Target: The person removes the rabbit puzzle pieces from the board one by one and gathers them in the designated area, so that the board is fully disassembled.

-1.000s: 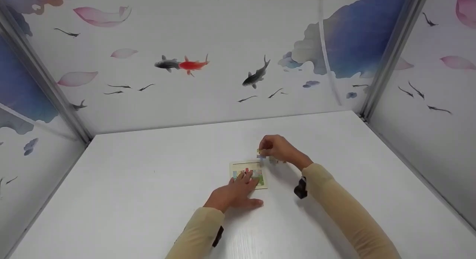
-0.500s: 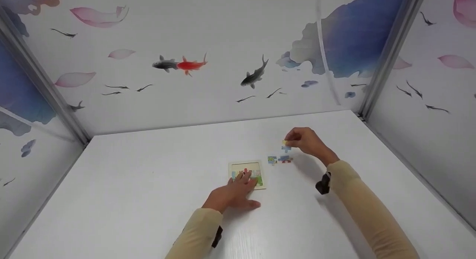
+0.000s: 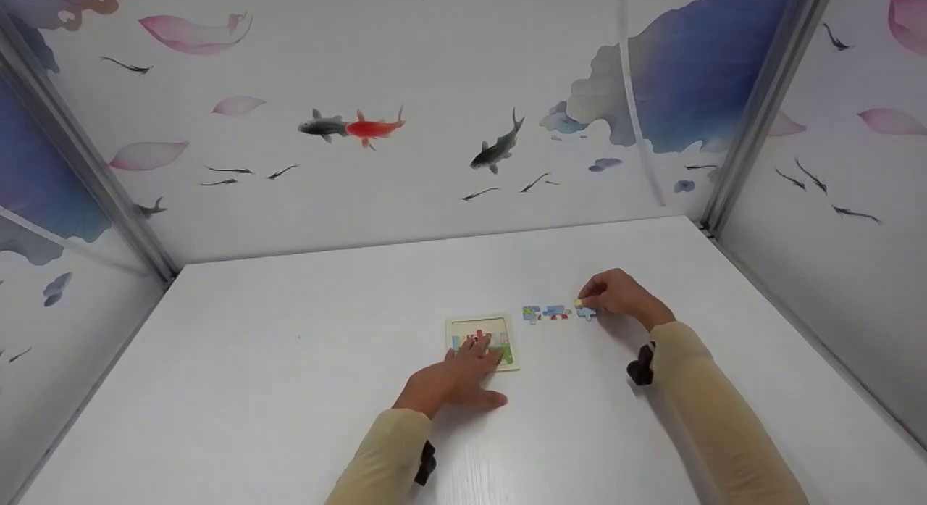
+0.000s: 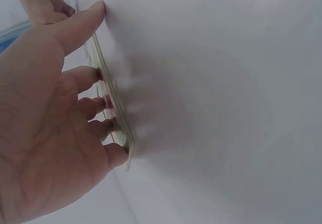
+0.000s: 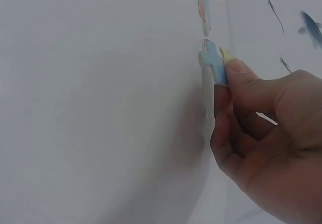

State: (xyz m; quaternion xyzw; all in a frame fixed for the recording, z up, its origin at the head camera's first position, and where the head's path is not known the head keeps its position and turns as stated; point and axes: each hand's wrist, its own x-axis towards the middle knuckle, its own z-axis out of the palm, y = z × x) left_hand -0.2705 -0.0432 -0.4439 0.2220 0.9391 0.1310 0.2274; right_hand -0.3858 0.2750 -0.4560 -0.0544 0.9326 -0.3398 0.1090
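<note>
A small jigsaw puzzle in a pale wooden frame (image 3: 513, 356) lies on the table, its lower part filled with coloured pieces and its upper part bare wood. My left hand (image 3: 456, 380) rests on it with fingers spread and fairly straight, the thumb out to the side; the left wrist view shows the fingertips (image 4: 116, 154) on the puzzle. Between thumb and fingers, my right hand (image 3: 619, 298) pinches a light blue puzzle piece (image 5: 215, 65) with a yellow part, at the tabletop. Left of it lie a blue and red puzzle piece (image 3: 556, 313) and a blue-green puzzle piece (image 3: 531, 314).
The white table (image 3: 290, 389) meets a white back wall (image 3: 326, 201) printed with fish and petals. Side walls with metal corner posts (image 3: 760, 106) stand left and right.
My right hand has moved right, away from the frame, with the light blue puzzle piece, then down to the table beside the other loose pieces. The left hand stays on the puzzle.
</note>
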